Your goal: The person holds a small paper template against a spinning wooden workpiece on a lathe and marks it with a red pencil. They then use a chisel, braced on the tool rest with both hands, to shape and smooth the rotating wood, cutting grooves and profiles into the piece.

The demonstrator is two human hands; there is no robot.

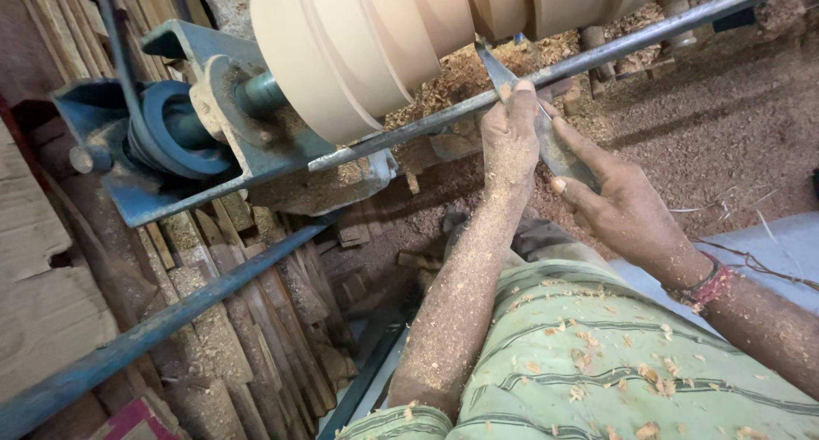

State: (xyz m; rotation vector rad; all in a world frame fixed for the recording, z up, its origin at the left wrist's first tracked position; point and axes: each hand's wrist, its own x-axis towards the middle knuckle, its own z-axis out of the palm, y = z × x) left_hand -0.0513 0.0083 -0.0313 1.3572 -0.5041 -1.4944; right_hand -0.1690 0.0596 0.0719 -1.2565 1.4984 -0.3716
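Observation:
A pale wooden workpiece with turned grooves is mounted on a blue lathe at the top of the view. A flat metal chisel lies across the grey steel tool-rest bar, its tip against the wood. My left hand presses the blade down onto the bar. My right hand grips the chisel's rear part, just behind the left hand. Both forearms are dusted with sawdust.
A blue pulley sits at the lathe's left end. Stacked wooden slats lie below it, crossed by a blue metal bar. Sawdust and shavings cover the ground on the right. My green striped shirt fills the bottom.

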